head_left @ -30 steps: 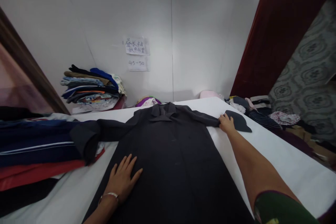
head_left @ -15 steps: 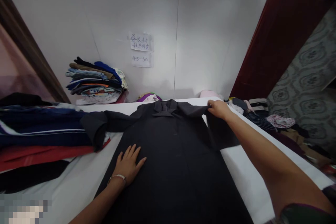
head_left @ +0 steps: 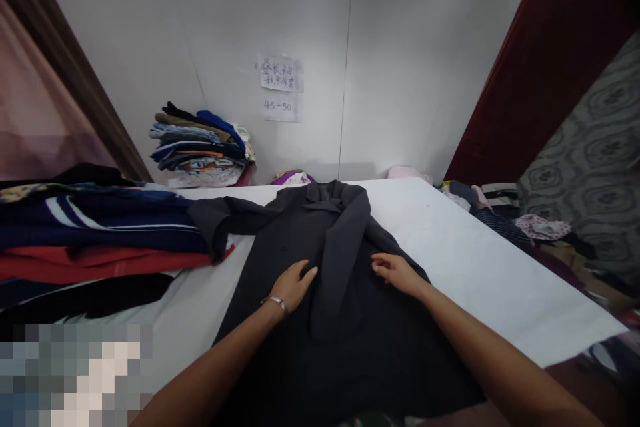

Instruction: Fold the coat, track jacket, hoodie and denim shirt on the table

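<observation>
The dark coat (head_left: 380,353) lies on the white worktop (head_left: 480,260), w/ its collar (head_left: 325,197) at the far side & the lower part toward the person, prob. b/c in this way both hands can reach the front easily. One sleeve (head_left: 340,270) is laid over the front, its lower end pointing to the person; I suppose this keeps it inside the outline of the coat. The other sleeve (head_left: 250,213) goes out to the left, and its end rests against the clothes heap, incl. a navy garment (head_left: 130,220) w/ white stripes & a red garment (head_left: 125,263).

The L hand (head_left: 294,285) is just beside the laid sleeve, thumb & index narrowly apart, no cloth seen btw. them. The R hand (head_left: 399,273) is over the coat on the other side, fingers loosely bent, also w/o anything seen in them. If the tips touch the cloth, I cannot tell.

Coat cloth is matt & plain, looks rather firm: the sleeve is flat like a long band, w/ few soft creases. The worktop cover is smooth. Near the wall, the folded stack (head_left: 200,150) has rounded, uneven layers, prob. from mixed fabrics.
</observation>
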Demonstrator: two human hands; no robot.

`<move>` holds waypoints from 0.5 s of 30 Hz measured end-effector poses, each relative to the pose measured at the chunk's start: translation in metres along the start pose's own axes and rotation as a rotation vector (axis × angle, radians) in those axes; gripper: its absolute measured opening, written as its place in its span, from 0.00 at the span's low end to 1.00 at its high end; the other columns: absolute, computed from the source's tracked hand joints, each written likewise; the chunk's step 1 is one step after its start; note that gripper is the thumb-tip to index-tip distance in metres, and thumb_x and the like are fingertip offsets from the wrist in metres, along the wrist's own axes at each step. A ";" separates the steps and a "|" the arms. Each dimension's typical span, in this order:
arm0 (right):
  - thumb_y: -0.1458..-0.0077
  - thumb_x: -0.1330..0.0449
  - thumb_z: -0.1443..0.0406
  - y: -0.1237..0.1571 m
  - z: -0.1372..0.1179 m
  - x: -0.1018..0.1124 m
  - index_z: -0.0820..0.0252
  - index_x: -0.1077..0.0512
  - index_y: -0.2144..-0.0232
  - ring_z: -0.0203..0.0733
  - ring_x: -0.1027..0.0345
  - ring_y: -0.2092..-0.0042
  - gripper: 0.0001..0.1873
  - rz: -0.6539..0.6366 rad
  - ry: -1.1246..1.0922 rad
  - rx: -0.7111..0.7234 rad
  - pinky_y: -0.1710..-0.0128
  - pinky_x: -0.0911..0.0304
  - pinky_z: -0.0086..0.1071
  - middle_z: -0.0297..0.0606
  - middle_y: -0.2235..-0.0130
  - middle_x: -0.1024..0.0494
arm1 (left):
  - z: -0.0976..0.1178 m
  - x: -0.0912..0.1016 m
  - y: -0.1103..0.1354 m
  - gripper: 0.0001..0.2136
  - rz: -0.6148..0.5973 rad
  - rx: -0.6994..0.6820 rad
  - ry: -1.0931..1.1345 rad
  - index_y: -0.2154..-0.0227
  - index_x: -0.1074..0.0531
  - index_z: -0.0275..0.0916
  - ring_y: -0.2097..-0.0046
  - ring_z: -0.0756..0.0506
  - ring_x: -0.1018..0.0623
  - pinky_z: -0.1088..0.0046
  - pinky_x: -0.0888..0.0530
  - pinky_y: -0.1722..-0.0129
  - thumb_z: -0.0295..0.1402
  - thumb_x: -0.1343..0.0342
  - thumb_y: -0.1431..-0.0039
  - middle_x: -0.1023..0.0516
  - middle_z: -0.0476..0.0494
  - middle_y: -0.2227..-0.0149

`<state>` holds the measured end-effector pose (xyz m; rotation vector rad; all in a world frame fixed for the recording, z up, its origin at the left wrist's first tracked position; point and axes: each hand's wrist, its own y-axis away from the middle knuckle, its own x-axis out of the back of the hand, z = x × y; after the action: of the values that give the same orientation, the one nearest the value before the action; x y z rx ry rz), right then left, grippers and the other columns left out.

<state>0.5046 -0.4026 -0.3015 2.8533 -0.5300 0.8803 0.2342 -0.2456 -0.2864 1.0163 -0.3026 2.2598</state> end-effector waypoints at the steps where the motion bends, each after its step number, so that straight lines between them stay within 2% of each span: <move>1: 0.45 0.43 0.59 0.010 0.007 0.005 0.60 0.28 0.52 0.45 0.27 0.57 0.20 0.063 0.080 0.043 0.57 0.30 0.42 0.44 0.55 0.22 | 0.007 -0.003 -0.001 0.28 -0.026 0.061 0.089 0.46 0.31 0.35 0.49 0.40 0.23 0.67 0.28 0.51 0.50 0.55 0.41 0.25 0.34 0.48; 3: 0.44 0.45 0.60 0.028 0.017 0.017 0.58 0.27 0.52 0.49 0.32 0.48 0.19 0.206 0.278 0.122 0.45 0.37 0.46 0.44 0.49 0.25 | 0.020 -0.011 -0.004 0.30 -0.106 0.183 0.250 0.46 0.32 0.35 0.58 0.42 0.20 0.70 0.25 0.64 0.52 0.53 0.43 0.21 0.35 0.55; 5: 0.44 0.46 0.60 0.041 0.026 0.030 0.57 0.28 0.50 0.51 0.37 0.42 0.20 0.318 0.449 0.102 0.40 0.43 0.46 0.44 0.45 0.28 | 0.029 -0.019 -0.007 0.30 -0.202 0.276 0.366 0.49 0.31 0.35 0.65 0.42 0.20 0.72 0.27 0.74 0.54 0.49 0.46 0.20 0.37 0.61; 7: 0.44 0.45 0.60 0.051 0.035 0.042 0.57 0.31 0.46 0.53 0.38 0.41 0.24 0.369 0.537 -0.018 0.40 0.44 0.47 0.45 0.44 0.29 | 0.037 -0.028 -0.007 0.25 -0.290 0.347 0.482 0.56 0.27 0.34 0.68 0.42 0.21 0.72 0.28 0.76 0.50 0.42 0.50 0.20 0.38 0.67; 9: 0.47 0.43 0.58 0.060 0.044 0.049 0.59 0.34 0.43 0.55 0.35 0.44 0.29 0.369 0.522 -0.178 0.42 0.41 0.46 0.47 0.48 0.27 | 0.045 -0.033 -0.007 0.17 -0.342 0.390 0.608 0.64 0.26 0.34 0.68 0.42 0.21 0.70 0.26 0.72 0.43 0.38 0.52 0.20 0.40 0.70; 12: 0.50 0.39 0.56 0.073 0.046 0.051 0.61 0.34 0.43 0.56 0.27 0.54 0.33 0.320 0.242 -0.378 0.50 0.34 0.45 0.46 0.58 0.22 | 0.065 -0.028 -0.014 0.11 -0.363 0.324 0.853 0.67 0.25 0.36 0.65 0.43 0.20 0.67 0.24 0.62 0.35 0.37 0.53 0.19 0.42 0.68; 15: 0.51 0.38 0.56 0.090 0.030 0.051 0.58 0.30 0.48 0.55 0.25 0.57 0.28 0.173 -0.271 -0.380 0.55 0.30 0.43 0.44 0.59 0.20 | 0.098 0.000 -0.037 0.12 -0.313 0.157 1.070 0.66 0.25 0.36 0.63 0.43 0.20 0.63 0.24 0.55 0.33 0.35 0.55 0.18 0.42 0.67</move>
<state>0.5275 -0.5074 -0.2976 2.6098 -0.8795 0.3580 0.3156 -0.2602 -0.2221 -0.1710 0.4626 2.2095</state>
